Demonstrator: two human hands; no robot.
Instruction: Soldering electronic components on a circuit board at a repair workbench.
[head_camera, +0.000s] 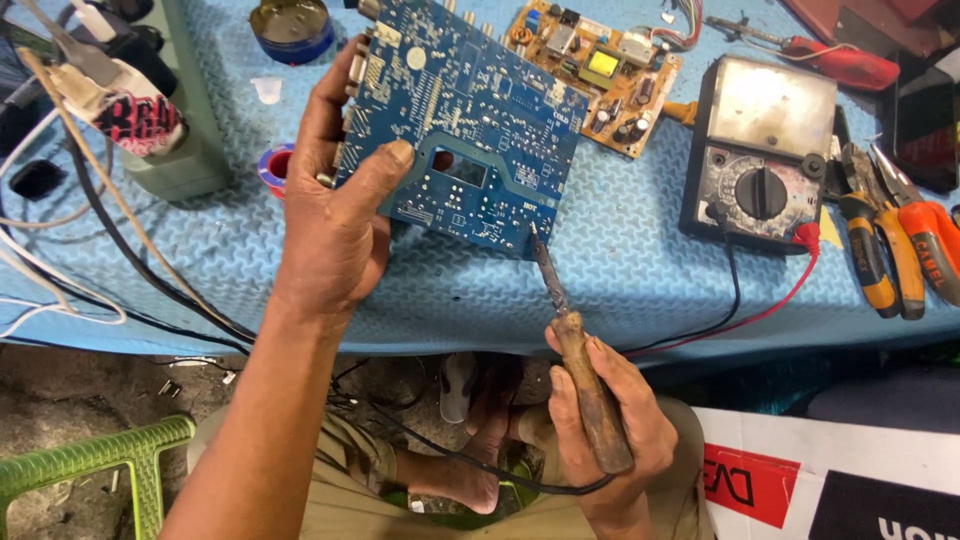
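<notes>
My left hand (335, 215) grips a blue circuit board (470, 120) by its left edge, thumb pressed on its face, holding it tilted above the blue mat. My right hand (605, 420) is closed around the wooden handle of a soldering iron (575, 350). The iron's metal tip touches the board's lower right corner. A black cord runs from the handle down past my lap.
A brown circuit board (600, 70) lies behind the blue one. An analog multimeter (762, 150) with black and red leads sits to the right, beside orange-handled pliers (885, 250) and a red screwdriver (830, 60). A round tin (292, 28) and cables (60, 230) lie left. A green stool (90, 460) stands below.
</notes>
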